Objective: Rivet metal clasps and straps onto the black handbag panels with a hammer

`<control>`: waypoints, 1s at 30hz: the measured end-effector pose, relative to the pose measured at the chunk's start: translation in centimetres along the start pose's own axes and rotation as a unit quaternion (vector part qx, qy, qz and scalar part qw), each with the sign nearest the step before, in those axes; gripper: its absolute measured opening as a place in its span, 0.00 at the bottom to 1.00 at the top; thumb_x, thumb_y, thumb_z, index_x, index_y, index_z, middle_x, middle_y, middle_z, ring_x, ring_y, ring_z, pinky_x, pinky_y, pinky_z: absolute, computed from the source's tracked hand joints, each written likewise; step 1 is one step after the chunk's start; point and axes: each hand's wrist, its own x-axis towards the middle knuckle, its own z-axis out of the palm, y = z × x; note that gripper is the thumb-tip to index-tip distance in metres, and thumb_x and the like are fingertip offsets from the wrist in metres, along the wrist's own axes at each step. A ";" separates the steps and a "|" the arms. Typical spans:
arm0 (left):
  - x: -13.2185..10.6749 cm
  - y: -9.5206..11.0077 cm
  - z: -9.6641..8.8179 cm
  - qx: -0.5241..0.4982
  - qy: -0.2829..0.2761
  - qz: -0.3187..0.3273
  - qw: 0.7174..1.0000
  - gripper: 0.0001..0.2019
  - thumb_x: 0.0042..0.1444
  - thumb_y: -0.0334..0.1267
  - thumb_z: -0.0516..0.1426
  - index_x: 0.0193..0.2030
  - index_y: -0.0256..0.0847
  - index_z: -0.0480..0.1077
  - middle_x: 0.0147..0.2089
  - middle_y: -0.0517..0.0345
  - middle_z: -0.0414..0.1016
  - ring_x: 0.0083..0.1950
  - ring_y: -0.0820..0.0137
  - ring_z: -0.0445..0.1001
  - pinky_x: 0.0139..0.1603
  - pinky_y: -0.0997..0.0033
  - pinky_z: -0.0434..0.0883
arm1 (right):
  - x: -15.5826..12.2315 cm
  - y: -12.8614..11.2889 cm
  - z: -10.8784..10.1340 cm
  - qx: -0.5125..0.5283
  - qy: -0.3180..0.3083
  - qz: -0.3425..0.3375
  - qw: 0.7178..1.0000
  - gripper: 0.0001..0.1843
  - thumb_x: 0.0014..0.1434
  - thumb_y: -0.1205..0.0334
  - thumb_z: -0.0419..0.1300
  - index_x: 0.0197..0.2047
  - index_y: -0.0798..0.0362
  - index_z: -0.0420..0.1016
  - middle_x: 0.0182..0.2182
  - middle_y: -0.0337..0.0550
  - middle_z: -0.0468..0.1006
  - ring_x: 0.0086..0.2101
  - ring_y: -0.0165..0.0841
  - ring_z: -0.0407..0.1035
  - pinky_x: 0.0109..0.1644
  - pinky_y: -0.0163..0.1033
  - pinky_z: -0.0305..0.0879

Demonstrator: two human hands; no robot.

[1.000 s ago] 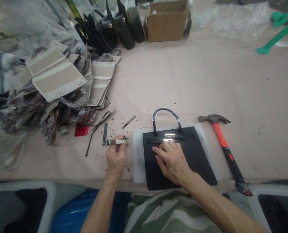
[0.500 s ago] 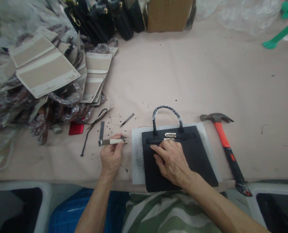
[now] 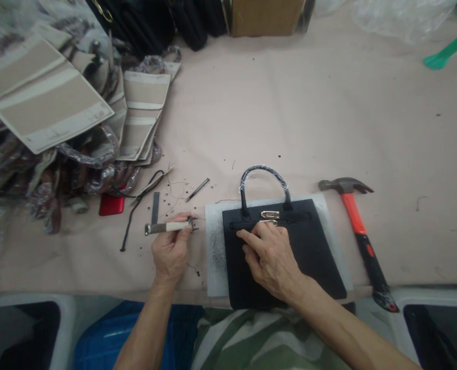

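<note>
A flat black handbag (image 3: 309,246) with a looped handle and a gold clasp (image 3: 270,215) lies on a white mat (image 3: 215,257) at the table's near edge. My right hand (image 3: 269,257) rests flat on the bag's front, fingers spread just below the clasp. My left hand (image 3: 171,247) is closed around a small metal hand tool (image 3: 166,227) with a pale grip, held level just left of the mat, its dark tip pointing toward the bag.
A hammer (image 3: 357,231) with an orange and black handle lies right of the bag. A pile of beige and plastic-wrapped bag parts (image 3: 54,118) fills the left. Small punches (image 3: 197,189), a black cord (image 3: 139,200) and a red piece (image 3: 111,204) lie near the tool. Black bags and a cardboard box (image 3: 267,15) stand at the back.
The view has shifted slightly; both hands stay almost in place. The tool in my left hand has slid a little to the left.
</note>
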 end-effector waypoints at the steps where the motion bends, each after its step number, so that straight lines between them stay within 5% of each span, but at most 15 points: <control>1: 0.0 0.4 0.1 -0.016 0.008 -0.009 1.000 0.07 0.60 0.37 0.61 0.43 0.38 0.75 0.47 0.51 0.80 0.50 0.64 0.80 0.56 0.57 0.77 | 0.0 0.0 0.1 0.003 0.004 0.001 1.000 0.15 0.63 0.67 0.55 0.52 0.49 0.75 0.38 0.44 0.71 0.39 0.37 0.61 0.42 0.45 0.48; 10: -0.2 4.1 3.2 -0.074 -0.064 0.074 0.992 0.03 0.62 0.34 0.60 0.43 0.41 0.73 0.48 0.52 0.79 0.50 0.64 0.79 0.58 0.52 0.76 | -0.3 0.4 0.3 0.002 0.024 -0.029 0.999 0.15 0.64 0.67 0.54 0.53 0.51 0.75 0.38 0.45 0.72 0.39 0.37 0.61 0.42 0.46 0.48; 16: -1.1 4.1 4.9 -0.089 -0.095 0.128 0.983 0.06 0.63 0.32 0.59 0.46 0.42 0.70 0.50 0.52 0.78 0.51 0.64 0.79 0.58 0.54 0.75 | -0.5 0.5 0.4 0.001 0.029 -0.036 0.999 0.17 0.64 0.66 0.54 0.54 0.51 0.75 0.38 0.45 0.72 0.39 0.37 0.59 0.41 0.46 0.47; 30: -1.3 4.2 5.4 -0.060 -0.108 0.151 0.981 0.05 0.62 0.33 0.59 0.45 0.41 0.70 0.49 0.50 0.78 0.51 0.64 0.79 0.56 0.53 0.76 | -0.5 0.5 0.3 -0.004 0.031 -0.036 0.999 0.15 0.64 0.66 0.54 0.52 0.50 0.75 0.36 0.44 0.70 0.39 0.37 0.58 0.41 0.45 0.46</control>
